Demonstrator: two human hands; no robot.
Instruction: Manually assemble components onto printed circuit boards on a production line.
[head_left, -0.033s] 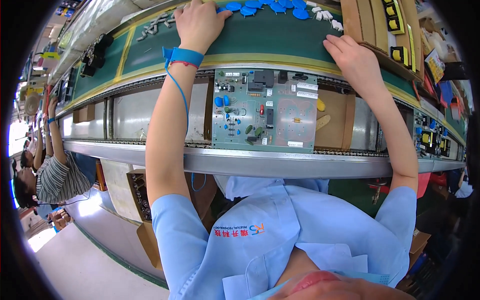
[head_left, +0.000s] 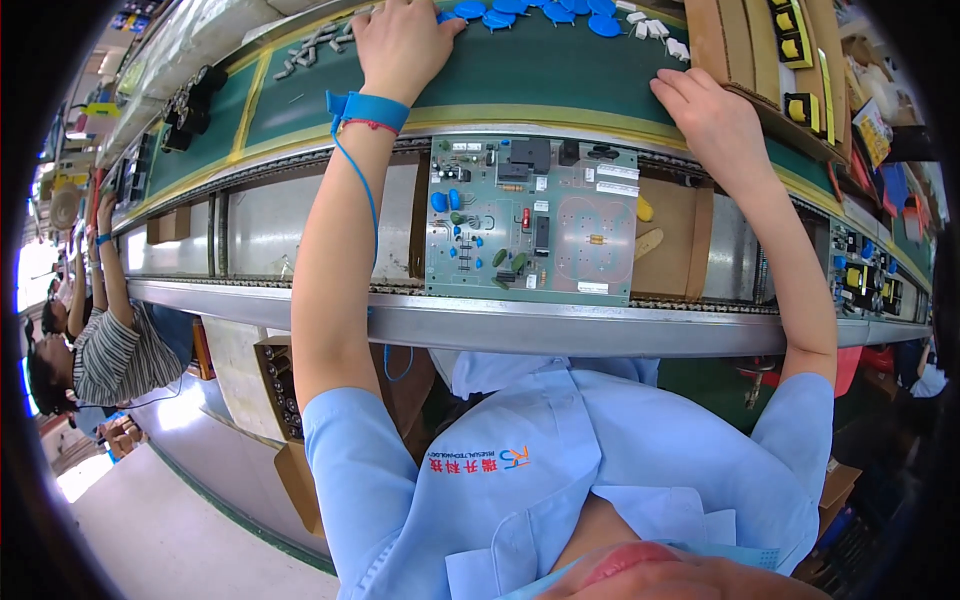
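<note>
Circuit board (head_left: 512, 232) and right hand (head_left: 715, 120) a touch further right than before

Nearest is the metal rail (head_left: 560, 325), with the circuit board lying flat just beyond it, between the two forearms; neither hand touches it. It looks thin, stiff and fairly light, probably best taken by its bare edges, since anything standing on its face could bend or snap.

Further off, on the green bench (head_left: 540, 85), the right hand lies palm down with fingers loosely extended and nothing visible in them, just short of the white blocks (head_left: 677, 49). The left hand (head_left: 402, 45), wearing a blue wrist strap (head_left: 375, 113), reaches between the grey tubes (head_left: 326, 34) and the blue discs (head_left: 557, 13), its thumb beside the nearest disc. Its fingertips run out of view, so I cannot tell whether its grip is closed on something.

Discs and blocks should be feather-light and hard, perhaps a little slick; pinching the body spares the thin wire legs, which likely bend easily.

Against the earlier frame, the left hand has barely shifted, and the loose parts keep their arrangement. All changes are small enough that head movement might explain them.
</note>
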